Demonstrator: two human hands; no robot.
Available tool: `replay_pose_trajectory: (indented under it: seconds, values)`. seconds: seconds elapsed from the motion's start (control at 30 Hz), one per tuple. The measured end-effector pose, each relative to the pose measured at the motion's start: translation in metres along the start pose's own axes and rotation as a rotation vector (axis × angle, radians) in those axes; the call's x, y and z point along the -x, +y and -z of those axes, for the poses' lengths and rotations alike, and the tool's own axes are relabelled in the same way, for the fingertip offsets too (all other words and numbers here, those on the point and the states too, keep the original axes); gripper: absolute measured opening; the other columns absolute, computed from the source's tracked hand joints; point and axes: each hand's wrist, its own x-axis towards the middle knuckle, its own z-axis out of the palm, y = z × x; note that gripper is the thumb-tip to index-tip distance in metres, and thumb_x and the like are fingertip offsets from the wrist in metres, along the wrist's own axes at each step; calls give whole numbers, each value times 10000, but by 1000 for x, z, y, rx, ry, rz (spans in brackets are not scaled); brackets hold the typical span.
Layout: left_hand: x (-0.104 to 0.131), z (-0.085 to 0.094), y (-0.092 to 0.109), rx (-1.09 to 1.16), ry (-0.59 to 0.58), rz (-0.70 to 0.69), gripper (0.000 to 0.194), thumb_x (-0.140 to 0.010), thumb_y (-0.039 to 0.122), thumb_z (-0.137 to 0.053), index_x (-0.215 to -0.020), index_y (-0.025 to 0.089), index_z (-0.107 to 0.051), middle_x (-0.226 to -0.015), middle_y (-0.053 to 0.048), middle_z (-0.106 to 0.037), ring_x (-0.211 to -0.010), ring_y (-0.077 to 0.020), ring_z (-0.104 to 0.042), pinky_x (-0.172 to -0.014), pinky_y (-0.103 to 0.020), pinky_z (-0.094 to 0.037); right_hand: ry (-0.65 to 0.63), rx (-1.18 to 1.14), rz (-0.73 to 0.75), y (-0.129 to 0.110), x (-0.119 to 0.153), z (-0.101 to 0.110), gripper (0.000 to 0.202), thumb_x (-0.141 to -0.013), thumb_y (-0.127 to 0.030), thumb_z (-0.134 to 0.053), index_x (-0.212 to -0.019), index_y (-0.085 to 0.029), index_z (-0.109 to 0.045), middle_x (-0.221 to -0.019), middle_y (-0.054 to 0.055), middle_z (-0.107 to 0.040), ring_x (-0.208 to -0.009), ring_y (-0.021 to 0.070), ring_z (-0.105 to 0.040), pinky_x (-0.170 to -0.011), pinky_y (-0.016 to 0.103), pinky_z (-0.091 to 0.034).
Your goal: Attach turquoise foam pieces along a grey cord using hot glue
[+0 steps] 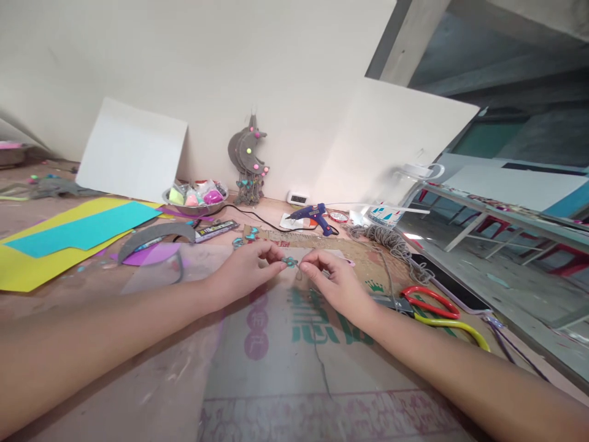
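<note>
A small teal flower-like piece (289, 262) is pinched between the thumb and fingers of my left hand (251, 270). Just to its right, my right hand (338, 282) is closed on a thin grey string (299, 274), which meets the teal piece and hangs in a short loop. Both hands are a little above a printed cardboard sheet (276, 374) under a clear film. Small teal bow-shaped pieces (251, 233) lie behind my left hand. Grey yarn (391, 242) is heaped beyond my right hand, and its loose strand runs toward me.
Scissors (430, 304) and a phone (453, 285) lie right. Behind are a blue glue gun (315, 216) with its cord, a metal bowl (197, 209) of coloured clay packets and a clear jug (400, 190). A grey moon decoration (248, 150) hangs on the wall; coloured sheets (83, 230) lie left.
</note>
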Motion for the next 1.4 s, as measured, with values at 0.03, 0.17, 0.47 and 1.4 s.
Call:
replay_pose_trajectory:
  seconds: [0.03, 0.17, 0.47, 1.4]
  values:
    - [0, 0, 0, 1, -3, 6, 174, -780, 330, -541, -803, 159, -560, -759, -1, -603, -590, -104, -514, -508, -207, -370, 36, -9, -5, 1, 0, 0, 164, -856, -336, -497, -825, -186, -557, -667, -13, -526, -619, 120, -491, -588, 242, -407]
    - [0, 0, -1, -22, -10, 2, 179, -771, 342, -552, -779, 163, -562, -670, 12, -583, -563, -107, -499, -486, -203, -351, 39, 11, -19, 2, -1, 0, 210, -850, -313, -511, -1002, -192, -589, -712, 0, -568, -632, 126, -515, -593, 248, -419]
    - [-1, -1, -7, 0, -89, 13, 240, -775, 373, -547, -885, 169, -611, -733, 2, -619, -627, -123, -542, -550, -216, -396, -35, 43, -12, -1, -2, 0, 141, -840, -263, -513, -796, -188, -625, -723, 9, -640, -655, 135, -554, -606, 252, -417]
    - [-2, -1, -7, -68, 17, -12, 198, -793, 350, -522, -765, 161, -575, -746, -2, -614, -611, -117, -533, -533, -216, -388, -142, 170, 157, 4, 2, -1, 235, -895, -307, -461, -764, -183, -611, -721, 9, -618, -671, 118, -548, -643, 240, -416]
